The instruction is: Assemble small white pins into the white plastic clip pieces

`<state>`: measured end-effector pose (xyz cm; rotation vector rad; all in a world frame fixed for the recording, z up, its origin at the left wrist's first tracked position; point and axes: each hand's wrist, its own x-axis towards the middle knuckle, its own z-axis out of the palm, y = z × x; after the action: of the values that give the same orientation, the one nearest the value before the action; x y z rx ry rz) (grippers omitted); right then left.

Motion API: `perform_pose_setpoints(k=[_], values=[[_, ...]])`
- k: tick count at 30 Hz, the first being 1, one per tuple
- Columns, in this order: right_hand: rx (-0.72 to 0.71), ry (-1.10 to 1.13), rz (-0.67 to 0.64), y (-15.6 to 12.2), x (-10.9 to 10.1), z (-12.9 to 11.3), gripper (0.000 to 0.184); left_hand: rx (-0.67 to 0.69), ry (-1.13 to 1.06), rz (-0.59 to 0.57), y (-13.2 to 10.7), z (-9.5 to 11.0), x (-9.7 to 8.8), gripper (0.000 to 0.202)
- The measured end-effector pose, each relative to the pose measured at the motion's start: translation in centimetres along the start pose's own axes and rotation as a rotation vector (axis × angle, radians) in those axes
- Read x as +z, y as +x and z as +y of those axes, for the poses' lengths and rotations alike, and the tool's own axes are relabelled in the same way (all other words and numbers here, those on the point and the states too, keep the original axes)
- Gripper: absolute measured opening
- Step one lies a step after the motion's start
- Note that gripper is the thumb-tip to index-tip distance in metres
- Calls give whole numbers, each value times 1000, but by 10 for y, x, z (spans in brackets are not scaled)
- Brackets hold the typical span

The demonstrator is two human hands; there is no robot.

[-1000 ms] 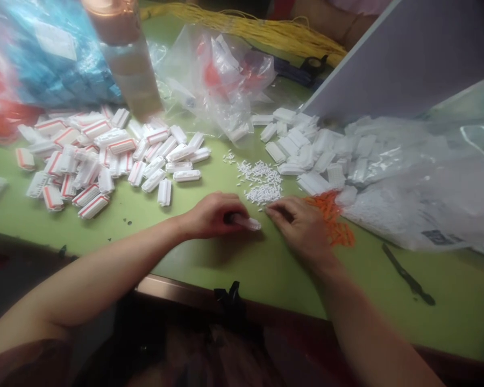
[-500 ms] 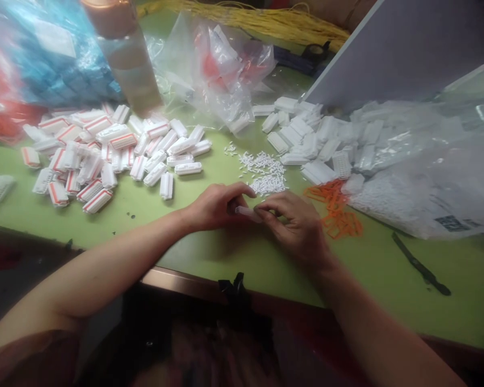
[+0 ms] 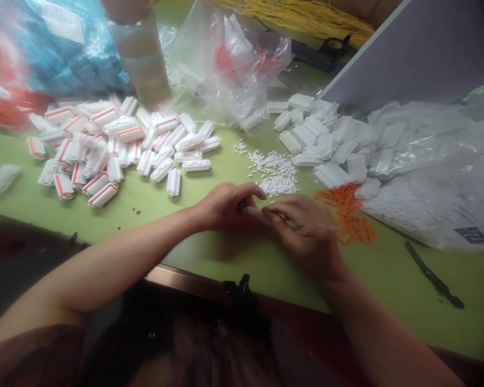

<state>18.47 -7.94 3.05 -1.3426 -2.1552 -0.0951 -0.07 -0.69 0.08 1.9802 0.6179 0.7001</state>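
Note:
Between my hands, low over the green table, is a small white plastic housing. My left hand grips its left end, with the forefinger arched above it. At its right end are the pinched thumb and forefinger of my right hand; whether a tiny part sits between those fingertips I cannot make out. Just beyond my hands lies a scatter of tiny white pegs. Thin orange strips lie close to the right of my right hand.
Left is a heap of white housings, many orange-striped. More white housings lie at the back right beside a clear plastic bag. A dark knife-like tool is at right. Behind stand a bottle and a blue-filled bag.
The whole scene has shifted slightly to the right in view as the head turned. My hands keep hold of the white housing, with the right fingers slightly moved at its end.

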Motion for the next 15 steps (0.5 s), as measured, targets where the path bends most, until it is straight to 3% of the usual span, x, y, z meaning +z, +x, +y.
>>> perform_pose_setpoints(k=[3, 10, 15], values=[[44, 52, -11, -1, 2, 2, 8, 12, -10, -11, 0, -1, 0, 32], [-102, -190, -8, 1, -4, -5, 6, 33, 36, 14, 1, -2, 1, 31], [-183, -217, -27, 1, -8, -4, 5, 28, 35, 2, 1, -1, 0, 27]])
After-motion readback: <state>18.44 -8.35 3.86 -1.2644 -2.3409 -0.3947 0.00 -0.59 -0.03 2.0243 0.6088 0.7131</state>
